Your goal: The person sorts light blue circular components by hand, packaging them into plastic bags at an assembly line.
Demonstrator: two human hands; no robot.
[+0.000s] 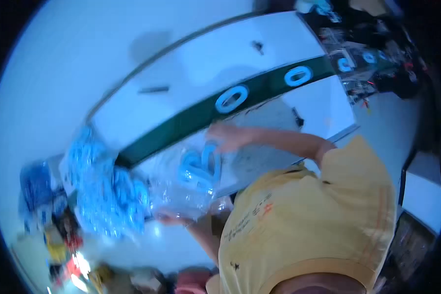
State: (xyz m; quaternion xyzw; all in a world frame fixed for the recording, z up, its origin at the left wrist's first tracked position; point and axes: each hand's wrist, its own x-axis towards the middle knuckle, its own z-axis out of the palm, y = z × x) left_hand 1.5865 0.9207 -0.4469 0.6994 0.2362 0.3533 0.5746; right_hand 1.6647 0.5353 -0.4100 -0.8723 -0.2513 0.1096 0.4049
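Note:
A clear plastic bag (169,188) spreads over the near side of the worktable. My left hand (170,217) grips its lower edge, blurred, with the fingers closed. Light blue plastic rings (193,174) lie at the bag, overlapping it in this view. My right hand (225,137) reaches across from the right, its fingers closed on the upper end of a light blue ring (211,159). Left of the bag is a large heap of light blue pieces in shiny clear wrapping (105,191).
A green conveyor strip (181,125) crosses the white table, carrying light blue oval rings (232,99). A dark thin bar (153,90) and a small dark object (258,47) lie beyond it. Another dark object (297,117) lies on the near side. Blue bins (36,183) stand far left.

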